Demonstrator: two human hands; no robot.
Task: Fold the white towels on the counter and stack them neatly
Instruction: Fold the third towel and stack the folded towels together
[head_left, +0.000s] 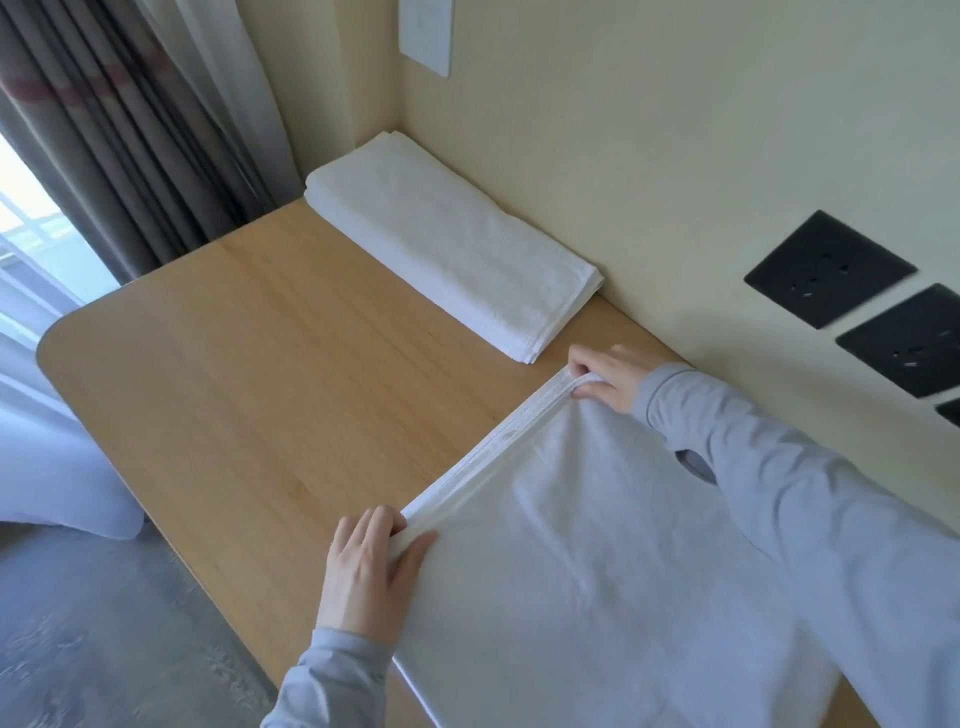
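The fingers (375, 526) of the left hand (371, 566) were curled over the near corner of the open towel (597, 561), thumb lying on top of the cloth, so the corner was pinched between them. At the far corner the right hand (609, 380) had its fingertips bent down around the hem in the same sort of pinch. Between the two grips the hemmed edge (488, 457) ran taut and straight, doubled over on itself, while the rest of the towel lay spread on the counter (249, 364) toward the person, partly under the right sleeve (779, 467).

One folded towel (447, 244) lay by the wall at the counter's far end, well apart from the hands. To my eye this second towel was early in its folding: a first fold just being set. The next move would likely call for both corners to travel together, kept level, so the edges meet squarely before smoothing the crease; then narrower folds to match the finished one.
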